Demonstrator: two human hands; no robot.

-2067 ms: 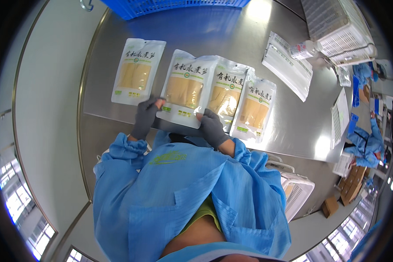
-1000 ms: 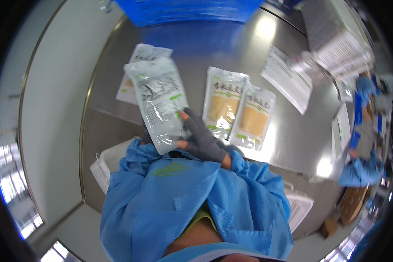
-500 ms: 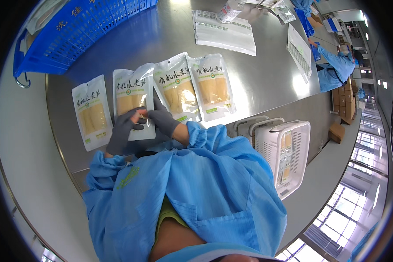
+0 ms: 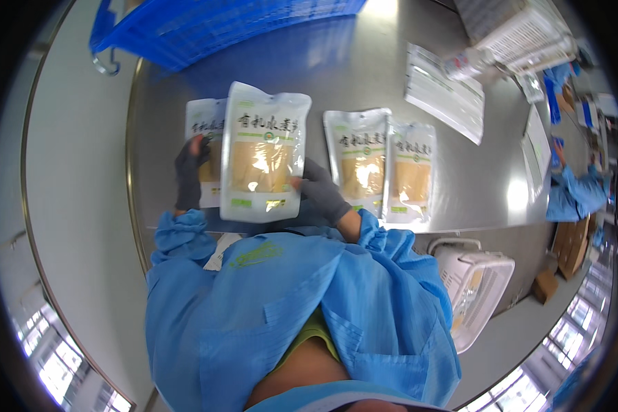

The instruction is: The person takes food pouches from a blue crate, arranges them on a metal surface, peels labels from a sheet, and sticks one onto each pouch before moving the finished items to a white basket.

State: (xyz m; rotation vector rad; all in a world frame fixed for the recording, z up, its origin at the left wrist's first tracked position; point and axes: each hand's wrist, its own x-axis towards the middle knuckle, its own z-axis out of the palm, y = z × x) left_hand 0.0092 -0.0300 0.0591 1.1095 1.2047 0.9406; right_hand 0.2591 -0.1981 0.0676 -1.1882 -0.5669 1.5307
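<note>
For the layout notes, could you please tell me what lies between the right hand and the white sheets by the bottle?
In the head view, one pouch lies beyond the right hand, a second pouch beside it, then bare steel table.

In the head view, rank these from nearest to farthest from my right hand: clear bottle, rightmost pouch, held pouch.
1. Held pouch: gripped at its right edge by the right hand.
2. Rightmost pouch: on the table, right of that hand.
3. Clear bottle: farther off, upper right.
</note>
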